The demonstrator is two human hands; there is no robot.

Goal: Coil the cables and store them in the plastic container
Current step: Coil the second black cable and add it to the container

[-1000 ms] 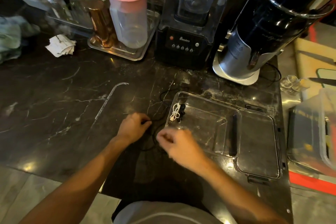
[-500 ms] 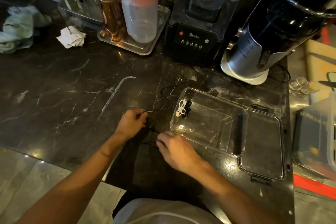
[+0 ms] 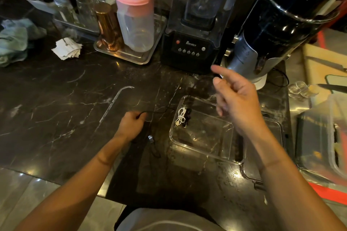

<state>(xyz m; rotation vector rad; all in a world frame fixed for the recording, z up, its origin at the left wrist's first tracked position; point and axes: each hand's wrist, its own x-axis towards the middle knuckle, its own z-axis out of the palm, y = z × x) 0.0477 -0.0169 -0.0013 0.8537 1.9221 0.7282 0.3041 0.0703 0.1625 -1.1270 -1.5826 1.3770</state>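
Observation:
A thin black cable (image 3: 152,142) lies on the dark marble counter, its small plug end just right of my left wrist. My left hand (image 3: 131,124) is closed on that cable near its upper stretch. My right hand (image 3: 236,99) is raised above the clear plastic container (image 3: 204,153), fingers apart and index finger extended, holding nothing I can see. In the container's far left corner lie a coiled white cable (image 3: 181,117) and a coiled black cable (image 3: 187,118). The container's clear lid (image 3: 270,167) lies flat to its right.
A black blender (image 3: 191,50) and a black-and-silver appliance (image 3: 266,43) stand behind the container. A metal tray (image 3: 129,55) holds a pink-lidded jug (image 3: 134,15) and a copper cup. Crumpled paper (image 3: 66,48) and a cloth sit far left; another plastic box (image 3: 323,137) is at right.
My right hand has let go near the cable and lifted up and right, over the container, fingers spread. My left hand stays closed on the black cable.

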